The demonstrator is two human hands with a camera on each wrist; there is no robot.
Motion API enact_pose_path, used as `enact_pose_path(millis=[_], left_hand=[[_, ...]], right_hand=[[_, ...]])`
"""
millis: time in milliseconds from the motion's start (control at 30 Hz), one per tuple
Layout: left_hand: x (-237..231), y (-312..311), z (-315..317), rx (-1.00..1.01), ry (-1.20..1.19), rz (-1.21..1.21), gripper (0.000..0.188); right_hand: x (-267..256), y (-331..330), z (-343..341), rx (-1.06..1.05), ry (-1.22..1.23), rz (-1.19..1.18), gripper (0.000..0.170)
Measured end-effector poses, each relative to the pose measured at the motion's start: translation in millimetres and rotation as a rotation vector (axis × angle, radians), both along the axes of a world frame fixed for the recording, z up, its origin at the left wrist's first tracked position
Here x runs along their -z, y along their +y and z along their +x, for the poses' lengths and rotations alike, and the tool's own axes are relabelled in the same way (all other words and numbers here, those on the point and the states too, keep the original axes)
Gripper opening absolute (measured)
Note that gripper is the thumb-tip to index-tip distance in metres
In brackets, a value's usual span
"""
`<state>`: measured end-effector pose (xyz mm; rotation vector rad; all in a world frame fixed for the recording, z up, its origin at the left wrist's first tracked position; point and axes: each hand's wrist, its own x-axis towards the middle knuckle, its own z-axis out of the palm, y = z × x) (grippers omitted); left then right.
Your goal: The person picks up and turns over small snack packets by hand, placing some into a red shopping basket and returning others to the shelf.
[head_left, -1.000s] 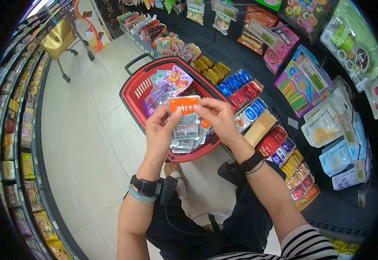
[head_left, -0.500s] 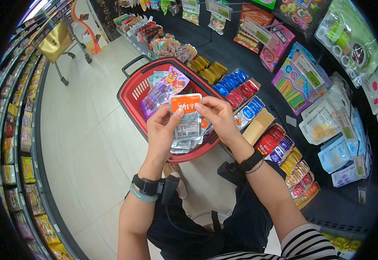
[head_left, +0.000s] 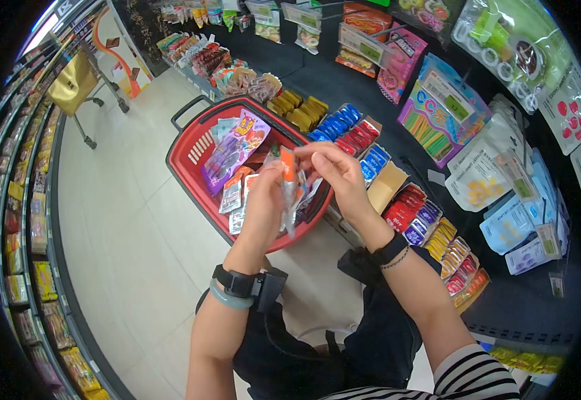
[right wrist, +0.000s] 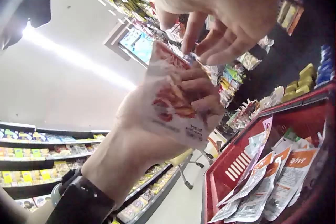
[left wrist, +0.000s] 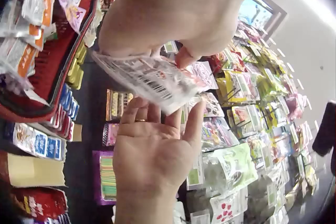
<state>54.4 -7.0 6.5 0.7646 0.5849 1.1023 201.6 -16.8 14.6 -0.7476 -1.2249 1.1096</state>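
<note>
My left hand (head_left: 262, 203) grips a clear-and-orange packet (head_left: 288, 190), now edge-on above the basket. In the left wrist view that hand (left wrist: 168, 16) holds the packet (left wrist: 152, 82), its printed, barcoded side showing. My right hand (head_left: 340, 177) is just right of it, fingers bent loosely; in the left wrist view its palm (left wrist: 152, 155) faces up, fingertips by the packet's edge. Whether they touch it, I cannot tell. The red basket (head_left: 185, 172) below holds a purple packet (head_left: 237, 147) and several silver-and-orange packets (right wrist: 299, 174).
Boxes of small wrapped snacks, including blue ones (head_left: 336, 122), line the shelf right of the basket. Hanging bags (head_left: 444, 110) cover the dark display at the right. A stocked shelf (head_left: 44, 280) curves along the left, and a cart with a gold bag (head_left: 74, 83) stands at upper left.
The packet has turned from facing the head camera to edge-on. My right hand has let go of its top corner and spread away slightly. The view has shifted, moving the basket left.
</note>
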Motion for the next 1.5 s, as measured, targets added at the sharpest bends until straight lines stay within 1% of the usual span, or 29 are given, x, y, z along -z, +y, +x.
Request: enact_pose_path(millis=[33, 67, 100, 167, 200, 233, 300, 333, 367, 433, 467, 533, 567, 633, 667, 700, 733, 767, 800, 833, 900, 933, 1067, 1200, 1300, 1400, 1467, 1500], left_hand=[[0, 0, 1, 0.243, -0.150, -0.096, 0.034], [1, -4, 7, 0.284, -0.190, -0.199, 0.042], [-2, -7, 13, 0.293, -0.189, -0.200, 0.042], [-4, -11, 23, 0.586, -0.431, -0.414, 0.042], [-3, -14, 28, 0.644, -0.445, -0.330, 0.040], [-5, -15, 34, 0.656, -0.444, -0.334, 0.040], [-11, -16, 47, 0.303, 0.148, -0.394, 0.038], [8, -3, 52, 0.293, 0.125, -0.401, 0.035], [24, 7, 54, 0.308, 0.125, -0.402, 0.035], [30, 16, 63, 0.148, 0.422, -0.117, 0.030], [28, 17, 69, 0.156, 0.450, -0.057, 0.028], [43, 22, 88, 0.157, 0.490, -0.051, 0.027], [56, 24, 100, 0.144, 0.532, -0.049, 0.026], [83, 26, 126, 0.173, 0.496, -0.081, 0.027], [96, 26, 140, 0.244, 0.472, -0.129, 0.028], [111, 27, 153, 0.314, 0.447, -0.176, 0.028], [131, 31, 167, 0.319, 0.439, -0.175, 0.028], [154, 34, 182, 0.378, 0.391, -0.233, 0.029], [155, 32, 193, 0.438, 0.344, -0.291, 0.029], [156, 29, 203, 0.448, 0.337, -0.291, 0.029], [157, 23, 220, 0.413, 0.394, -0.403, 0.030], [156, 21, 227, 0.370, 0.366, -0.419, 0.031], [182, 29, 245, 0.365, 0.437, -0.354, 0.034], [185, 26, 253, 0.314, 0.401, -0.324, 0.033], [199, 30, 257, 0.317, 0.422, -0.332, 0.035], [206, 33, 258, 0.347, 0.427, -0.313, 0.040], [203, 34, 257, 0.420, 0.466, -0.283, 0.044], [201, 34, 257, 0.420, 0.463, -0.283, 0.044]], right_hand=[[-2, -1, 3, 0.083, -0.044, 0.066, 0.024], [-3, -2, 8, 0.050, -0.007, 0.049, 0.027], [-3, -3, 12, 0.059, -0.008, 0.049, 0.027], [-3, -7, 23, -0.050, -0.042, 0.024, 0.027], [0, -8, 31, -0.077, -0.098, -0.003, 0.024], [2, -10, 41, -0.065, -0.098, -0.004, 0.024], [4, -13, 59, -0.022, -0.229, -0.206, 0.018], [11, -10, 64, 0.091, -0.211, -0.114, 0.014], [14, -10, 75, 0.162, -0.176, -0.136, 0.013], [35, -2, 105, 0.295, -0.302, -0.153, 0.014], [45, -1, 121, 0.307, -0.305, -0.155, 0.014], [58, -2, 146, 0.518, -0.696, -0.282, 0.016], [66, -3, 155, 0.530, -0.701, -0.287, 0.016], [82, -4, 170, 0.713, -0.976, -0.294, 0.016], [90, -4, 178, 0.700, -1.013, -0.345, 0.013], [97, -4, 184, 0.705, -1.020, -0.347, 0.013], [104, -3, 190, 0.744, -1.066, -0.439, 0.014], [109, -4, 195, 0.785, -1.111, -0.533, 0.016], [113, -4, 198, 0.800, -1.123, -0.559, 0.015], [118, -4, 201, 0.808, -1.129, -0.564, 0.015], [123, -3, 203, 0.800, -1.189, -0.552, 0.015], [123, -4, 203, 0.791, -1.163, -0.562, 0.016], [123, 1, 199, 0.837, -1.154, -0.547, 0.018], [146, 7, 208, 0.825, -1.234, -0.468, 0.018], [154, 11, 211, 0.830, -1.186, -0.470, 0.018], [160, 12, 212, 0.885, -1.199, -0.454, 0.020], [158, 11, 211, 0.973, -1.205, -0.541, 0.021], [157, 11, 212, 0.974, -1.208, -0.540, 0.021]])
